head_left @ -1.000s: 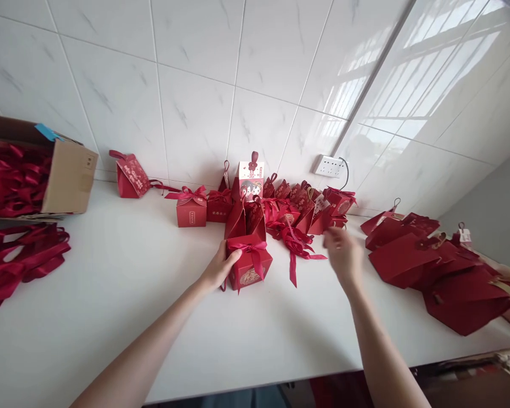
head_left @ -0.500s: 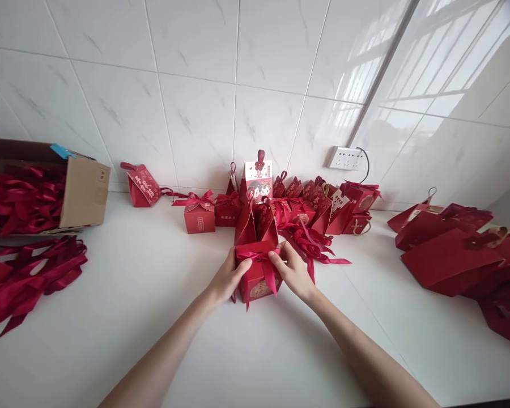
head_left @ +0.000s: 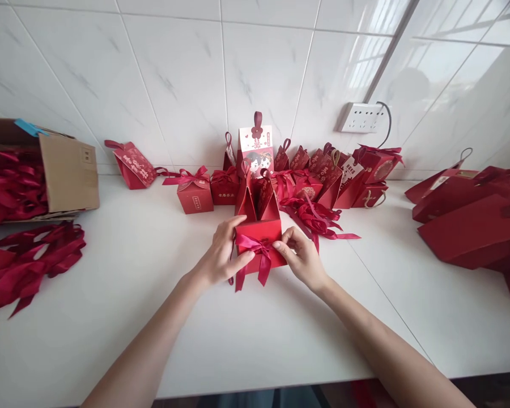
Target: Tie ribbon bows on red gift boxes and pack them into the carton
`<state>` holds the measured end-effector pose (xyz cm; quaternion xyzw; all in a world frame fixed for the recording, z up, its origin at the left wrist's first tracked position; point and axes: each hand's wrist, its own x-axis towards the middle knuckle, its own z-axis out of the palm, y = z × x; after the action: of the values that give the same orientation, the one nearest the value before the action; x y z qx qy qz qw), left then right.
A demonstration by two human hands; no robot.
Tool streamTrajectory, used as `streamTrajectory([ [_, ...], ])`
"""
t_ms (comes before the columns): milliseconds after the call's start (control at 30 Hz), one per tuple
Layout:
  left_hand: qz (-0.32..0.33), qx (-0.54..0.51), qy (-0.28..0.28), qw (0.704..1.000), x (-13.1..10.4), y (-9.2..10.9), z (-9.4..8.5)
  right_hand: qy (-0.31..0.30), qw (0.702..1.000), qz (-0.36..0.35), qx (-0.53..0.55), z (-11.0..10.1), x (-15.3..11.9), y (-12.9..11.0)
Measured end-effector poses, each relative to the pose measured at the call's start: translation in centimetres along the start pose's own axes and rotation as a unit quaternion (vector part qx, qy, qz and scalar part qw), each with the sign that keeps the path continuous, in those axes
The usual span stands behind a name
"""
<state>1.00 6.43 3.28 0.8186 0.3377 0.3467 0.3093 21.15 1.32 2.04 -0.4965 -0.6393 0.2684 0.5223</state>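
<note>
A red gift box [head_left: 267, 229] stands in front of me on the white counter, with a shiny dark-red ribbon bow [head_left: 262, 250] across its front and ribbon tails hanging down. At the box's left side is my left hand [head_left: 221, 252], thumb and fingers spread apart, the thumb tip by the bow. My right hand [head_left: 301, 255] is closed in a pinch at the bow's right loop; its fingertips partly hide the ribbon there. Directly behind the box rise two peaked red boxes [head_left: 272, 207].
Several finished red boxes [head_left: 195, 196] line the tiled wall. A loose ribbon bundle [head_left: 314, 218] lies right of centre. On the left are a cardboard carton [head_left: 70, 175] of ribbons and a ribbon pile [head_left: 46, 260]. Red bags [head_left: 471, 232] stand right, a power strip [head_left: 363, 118] on the wall.
My left hand has loosened, its fingers now spread at the box's side. The right hand still pinches the bow's right side. The box's front is tilted more out of sight, and the view has shifted down.
</note>
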Motion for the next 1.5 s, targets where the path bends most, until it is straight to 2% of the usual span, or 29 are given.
streamTrajectory([
  [100,-0.007,-0.018,0.020,1.000,0.2,0.1,0.2,-0.020,0.999,0.027,0.022,-0.2,0.2,0.2],
  [200,-0.066,-0.086,0.055,0.993,0.4,0.0,0.8,0.029,0.997,0.036,0.065,-0.1,0.1,-0.3],
  [267,-0.121,-0.120,0.074,0.983,0.5,-0.1,0.8,0.074,0.996,0.018,0.044,0.0,-0.2,-0.7],
  [333,-0.169,-0.112,0.067,0.977,0.6,-0.3,0.4,0.093,0.994,-0.027,-0.045,0.0,-0.5,-1.1],
  [400,-0.196,-0.082,0.030,0.977,0.6,-0.2,-0.4,0.084,0.978,-0.112,-0.153,-0.1,-0.7,-1.3],
  [500,-0.198,-0.065,-0.039,0.977,0.5,0.5,-1.2,0.055,0.923,-0.256,-0.282,0.2,-0.9,-1.2],
  [567,-0.199,-0.053,-0.064,0.977,0.3,1.1,-1.3,0.050,0.887,-0.302,-0.346,0.5,-0.8,-1.0],
  [633,-0.202,-0.018,-0.057,0.978,0.0,1.6,-1.1,0.053,0.873,-0.306,-0.376,0.8,-0.6,-0.7],
  [700,-0.194,0.005,-0.038,0.980,-0.2,2.0,-0.8,0.047,0.890,-0.294,-0.345,0.8,-0.3,-0.6],
  [767,-0.183,-0.068,-0.030,0.980,-0.2,2.0,-0.7,0.043,0.939,-0.239,-0.242,0.5,0.1,-0.8],
  [833,-0.185,-0.242,0.000,0.952,0.0,1.6,-1.1,0.081,0.983,-0.136,-0.096,-0.3,0.6,-1.1],
  [867,-0.188,-0.330,0.029,0.925,0.2,1.4,-1.5,0.113,0.989,-0.085,-0.034,-0.9,0.9,-1.2],
  [933,-0.185,-0.445,0.109,0.869,0.8,0.8,-2.7,0.188,0.981,-0.019,0.047,-2.5,1.7,-1.6],
  [1000,-0.167,-0.479,0.180,0.843,1.3,0.4,-4.3,0.242,0.967,-0.005,0.085,-4.4,2.7,-2.0],
  [1067,-0.149,-0.520,0.232,0.808,1.8,0.4,-6.0,0.272,0.954,0.001,0.126,-6.1,3.8,-2.7],
  [1167,-0.120,-0.607,0.273,0.737,3.0,1.8,-8.4,0.259,0.951,0.003,0.169,-7.7,5.5,-4.6],
  [1200,-0.109,-0.624,0.272,0.724,3.5,2.6,-9.0,0.245,0.953,0.002,0.176,-7.9,6.1,-5.5],
  [1233,-0.097,-0.627,0.264,0.726,4.1,3.6,-9.4,0.229,0.957,0.002,0.180,-7.9,6.6,-6.3],
  [1333,-0.045,-0.573,0.209,0.791,5.5,7.0,-9.6,0.179,0.971,-0.016,0.159,-6.8,7.9,-9.0],
  [1433,0.026,-0.497,0.142,0.855,5.8,9.6,-8.3,0.158,0.979,-0.049,0.123,-4.8,8.4,-11.1],
  [1500,0.055,-0.452,0.085,0.886,5.5,10.3,-7.2,0.168,0.974,-0.071,0.133,-3.6,8.3,-12.0],
])
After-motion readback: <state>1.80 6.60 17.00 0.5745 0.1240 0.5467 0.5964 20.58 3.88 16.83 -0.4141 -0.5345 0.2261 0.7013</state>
